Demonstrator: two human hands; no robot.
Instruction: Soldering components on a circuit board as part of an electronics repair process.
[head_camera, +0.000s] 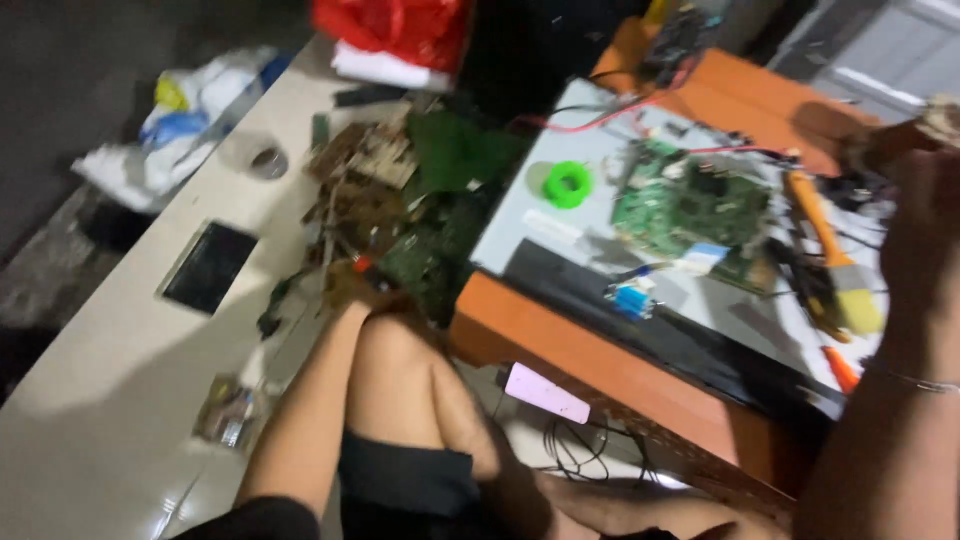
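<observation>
We reach our left hand (350, 285) down to the pile of old circuit boards (400, 200) that lies on the pale floor (100, 400), just off the left edge of the orange table (600, 360). The hand is blurred and partly lost among the brown and green boards at the near side of the pile, beside a small tool with a red handle (365, 268); we cannot tell whether its fingers are apart or closed on anything.

Our right hand (925, 200) is raised at the right edge of the view, over the right end of the table. It is blurred as well, and seems to hold something brownish near its top, but we cannot tell what it is or how the fingers stand. A thin bracelet (915, 380) sits on that wrist.

On the table lies a grey sheet (530, 230), and on it a green circuit board (690, 205) near the middle, a green spool (568, 184) towards the left edge, and a small blue part (632, 298) at the near edge of the sheet. A brush with an orange handle (825, 245) lies to the right of the board. A pink flat device (546, 392) sticks out below the near edge of the table. On the floor, well left of the pile, are a dark rectangular panel (208, 266) and white bags (185, 120).
</observation>
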